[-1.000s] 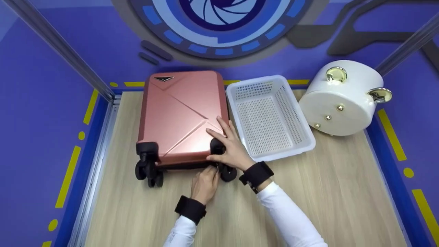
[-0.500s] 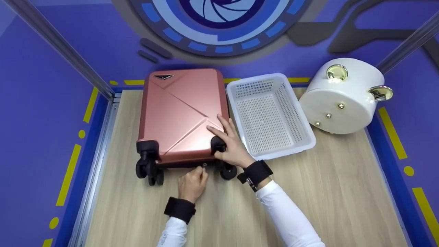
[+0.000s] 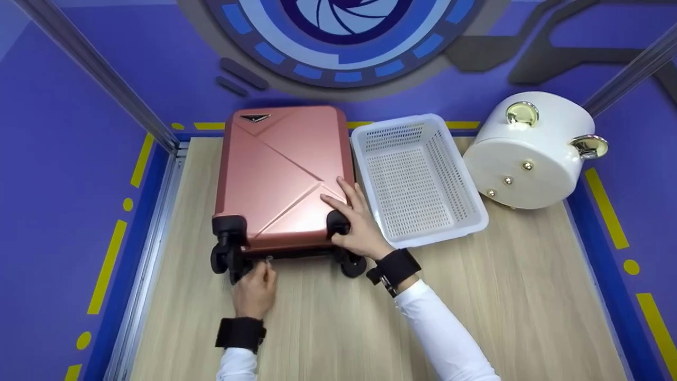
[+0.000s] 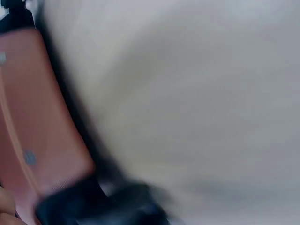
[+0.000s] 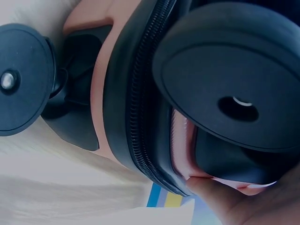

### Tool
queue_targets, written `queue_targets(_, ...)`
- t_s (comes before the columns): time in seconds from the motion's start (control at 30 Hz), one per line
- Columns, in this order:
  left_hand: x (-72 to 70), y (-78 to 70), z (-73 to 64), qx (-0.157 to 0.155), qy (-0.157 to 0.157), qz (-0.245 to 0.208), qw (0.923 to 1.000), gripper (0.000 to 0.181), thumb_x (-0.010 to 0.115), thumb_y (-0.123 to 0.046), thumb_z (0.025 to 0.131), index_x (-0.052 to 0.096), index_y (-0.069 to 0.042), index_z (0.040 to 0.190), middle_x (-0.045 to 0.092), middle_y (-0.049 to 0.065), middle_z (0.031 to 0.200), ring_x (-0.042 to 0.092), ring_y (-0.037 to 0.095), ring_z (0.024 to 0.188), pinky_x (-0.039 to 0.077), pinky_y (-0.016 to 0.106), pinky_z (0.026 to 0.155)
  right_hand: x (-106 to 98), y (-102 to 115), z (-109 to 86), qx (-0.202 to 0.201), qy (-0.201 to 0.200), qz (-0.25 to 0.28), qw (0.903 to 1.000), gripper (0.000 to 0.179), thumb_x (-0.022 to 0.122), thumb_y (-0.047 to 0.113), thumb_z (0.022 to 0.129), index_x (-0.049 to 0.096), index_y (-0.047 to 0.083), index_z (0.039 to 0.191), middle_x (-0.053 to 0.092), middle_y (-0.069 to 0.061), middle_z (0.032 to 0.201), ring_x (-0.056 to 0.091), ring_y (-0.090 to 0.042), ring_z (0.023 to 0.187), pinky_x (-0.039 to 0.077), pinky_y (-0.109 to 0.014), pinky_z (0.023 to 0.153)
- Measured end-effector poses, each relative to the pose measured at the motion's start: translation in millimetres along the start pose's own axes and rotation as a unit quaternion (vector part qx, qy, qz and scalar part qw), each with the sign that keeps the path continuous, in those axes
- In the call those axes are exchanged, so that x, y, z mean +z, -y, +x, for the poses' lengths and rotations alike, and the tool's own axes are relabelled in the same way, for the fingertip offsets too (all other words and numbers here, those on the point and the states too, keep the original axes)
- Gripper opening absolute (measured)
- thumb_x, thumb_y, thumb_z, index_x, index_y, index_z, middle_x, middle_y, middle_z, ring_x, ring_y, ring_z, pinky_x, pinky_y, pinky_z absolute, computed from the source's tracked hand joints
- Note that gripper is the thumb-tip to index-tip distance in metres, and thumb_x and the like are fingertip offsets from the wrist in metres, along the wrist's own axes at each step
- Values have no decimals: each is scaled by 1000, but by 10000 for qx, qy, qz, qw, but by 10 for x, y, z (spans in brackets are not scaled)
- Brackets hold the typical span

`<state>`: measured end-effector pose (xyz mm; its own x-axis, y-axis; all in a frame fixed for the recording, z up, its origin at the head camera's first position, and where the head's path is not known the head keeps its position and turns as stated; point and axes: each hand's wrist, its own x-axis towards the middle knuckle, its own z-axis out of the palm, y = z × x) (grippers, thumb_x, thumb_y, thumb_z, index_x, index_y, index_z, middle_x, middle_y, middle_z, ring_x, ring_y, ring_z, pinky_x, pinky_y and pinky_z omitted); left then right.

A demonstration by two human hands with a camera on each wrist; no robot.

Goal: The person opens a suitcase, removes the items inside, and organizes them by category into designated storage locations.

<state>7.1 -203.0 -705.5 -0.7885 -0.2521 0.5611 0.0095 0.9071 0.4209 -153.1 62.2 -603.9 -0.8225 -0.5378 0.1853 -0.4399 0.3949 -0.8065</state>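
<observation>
A rose-pink hard-shell suitcase lies flat, its wheeled end facing me. At the left of that end, my left hand pinches a small metal zipper pull, close beside the left wheels. My right hand rests with spread fingers on the suitcase's right front corner, around the black wheel mount. In the right wrist view the black zipper runs shut between two wheels, one of them a large near wheel. The left wrist view is blurred, with only fingers at its edge.
A white perforated plastic basket stands right of the suitcase. Further right, a white round container with gold feet lies tipped on its side. Blue walls border the wooden tabletop at the left, back and right.
My left hand has slid leftward along the suitcase's front end, from beside the right wheels to the left wheels, the zipper pull moving with it. The right hand has stayed nearly still.
</observation>
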Motion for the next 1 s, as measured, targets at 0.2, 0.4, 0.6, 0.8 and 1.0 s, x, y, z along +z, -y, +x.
queue_targets(0.2,-375,168,153,-649,252,259,9972,34,68,-18,97,56,-9,67,55,16,50,58,48,44,41,63,43,2,-32,-17,-2,-44,-57,10000,90,78,7,76,59,18,163,20,-16,189,7,-64,172,27,-82,131)
queue_targets(0.4,-254,754,31,-405,159,419,9982,60,65,-47,104,43,-17,57,44,7,45,42,33,36,30,58,38,29,7,-10,-32,5,57,10000,92,77,4,76,57,17,165,18,-18,189,2,-64,172,27,-82,131)
queue_targets(0.6,-467,685,234,-979,181,270,9947,48,70,-33,94,50,-6,60,57,24,52,56,53,45,37,68,43,51,47,-12,22,-15,112,9999,94,76,1,74,56,17,165,18,-18,188,0,-63,172,34,-82,127)
queue_targets(0.8,-612,691,597,-1821,1181,160,9760,15,70,-8,84,61,-3,94,72,35,84,69,63,75,47,76,62,53,29,-12,-88,-4,-54,9999,94,76,2,74,55,17,165,18,-20,188,1,-66,171,38,-81,125)
queue_targets(1.0,-654,688,707,-2046,1702,84,9639,19,68,-3,89,62,-8,106,74,33,98,71,61,82,50,75,65,46,-19,-5,-227,-28,-37,9997,92,75,6,74,56,17,164,20,-22,187,3,-68,170,31,-85,126)
